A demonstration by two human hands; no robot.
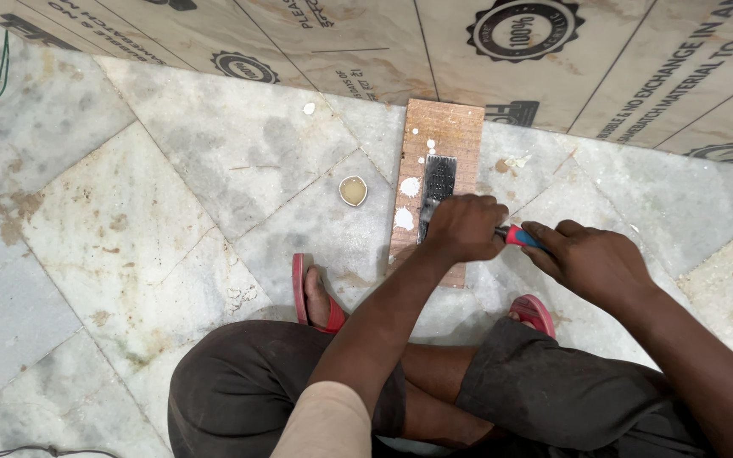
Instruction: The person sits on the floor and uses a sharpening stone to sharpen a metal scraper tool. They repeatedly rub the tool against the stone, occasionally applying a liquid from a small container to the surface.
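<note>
Floor (214, 153): marble, carries everything.
Board (434, 182): flat under both hands, so the tool can bear down.
Tool (439, 182): black blade flat on board.
Left hand (466, 227): closed over blade, pressing.
Right hand (591, 263): clamped on red-blue handle (517, 237).
Cup (353, 191): left of grip.

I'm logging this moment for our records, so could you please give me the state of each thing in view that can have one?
Wooden strip: flat on the floor, spotted with white blobs.
Rasp: lying on the strip, pressed down.
Left hand: closed over the rasp's blade.
Right hand: gripping the red and blue handle.
Small cup: upright, open, apart from the strip.
Plywood sheets: flat on the floor.
</note>
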